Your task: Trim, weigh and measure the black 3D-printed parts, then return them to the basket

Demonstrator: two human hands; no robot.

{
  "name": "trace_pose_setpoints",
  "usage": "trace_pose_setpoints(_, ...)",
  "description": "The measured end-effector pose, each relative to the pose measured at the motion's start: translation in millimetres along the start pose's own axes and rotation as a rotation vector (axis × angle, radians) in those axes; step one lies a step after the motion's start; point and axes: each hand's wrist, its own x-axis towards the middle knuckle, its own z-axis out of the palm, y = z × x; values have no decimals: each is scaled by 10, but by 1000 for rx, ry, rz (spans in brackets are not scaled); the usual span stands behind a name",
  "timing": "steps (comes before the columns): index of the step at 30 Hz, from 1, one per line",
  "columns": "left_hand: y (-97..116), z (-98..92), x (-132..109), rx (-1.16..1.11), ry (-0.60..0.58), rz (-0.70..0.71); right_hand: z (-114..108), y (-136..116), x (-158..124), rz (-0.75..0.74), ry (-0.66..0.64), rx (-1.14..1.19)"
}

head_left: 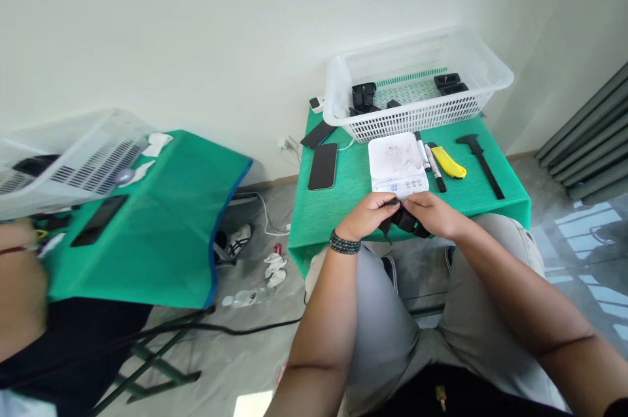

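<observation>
My left hand (373, 213) and my right hand (432, 211) meet at the table's front edge. Both are closed on a black part (404, 220), dark and blocky, which hangs partly below my fingers; its exact kind I cannot make out. Just beyond my fingertips is a white digital scale (396, 158) with a smudged plate and a display reading about 0.0. To its right lie two marker pens (434, 168), a yellow-handled cutter (449, 162) and a black caliper (483, 165).
A white plastic basket (417, 120) at the back holds several black parts (364, 96). Two phones, one of them a dark phone (322, 167), lie left on the green-covered table (314, 217). At left, a co-worker's arm (22, 286) is beside another green table (167, 234). A cable (245, 330) crosses the floor.
</observation>
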Motion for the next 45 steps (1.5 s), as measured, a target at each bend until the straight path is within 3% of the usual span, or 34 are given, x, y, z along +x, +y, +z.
trace_pose_setpoints(3, -5, 46, 44, 35, 33, 14, 22, 23, 11, 77, 1, 28)
trace_pose_setpoints(7, 46, 108, 96, 66, 154, 55, -61, -15, 19, 140, 128, 304)
trace_pose_setpoints(9, 75, 157, 121, 100, 303, 56, -157, -63, 31, 145, 213, 476)
trace_pose_setpoints(12, 121, 266, 157, 96, 616, 63, -270, -132, 62, 88, 284, 739)
trace_pose_setpoints(14, 158, 352, 170, 87, 730, 71, -276, -154, 84, 10, 342, 876)
trace_pose_setpoints(17, 205, 450, 156, 167, 589, 156, -197, -147, 105, -11, 522, 997)
trace_pose_setpoints(20, 221, 466, 120, 316, 408, 291, -100, -140, 109, 114, 692, 1028)
trace_pose_setpoints(23, 218, 430, 95, 373, 387, 345, -15, -164, 107, 176, 738, 963)
trace_pose_setpoints(25, 223, 409, 91, 337, 437, 337, 47, -178, 109, 183, 697, 874)
trace_pose_setpoints(29, 264, 369, 95, 266, 573, 217, 158, -155, 114, 210, 481, 707)
trace_pose_setpoints(32, 293, 311, 93, 237, 599, 131, 191, -124, 100, 201, 392, 578)
trace_pose_setpoints(36, 302, 265, 90, 159, 507, 78, 140, -136, 62, 193, 327, 426)
trace_pose_setpoints(40, 306, 341, 104, 50, 368, 108, 3, -160, 71, 103, 331, 330)
trace_pose_setpoints(43, 312, 377, 100, 72, 362, 133, -65, -174, 89, 57, 404, 274)
trace_pose_setpoints(45, 314, 345, 80, 102, 366, 148, -66, -197, 77, 18, 365, 221)
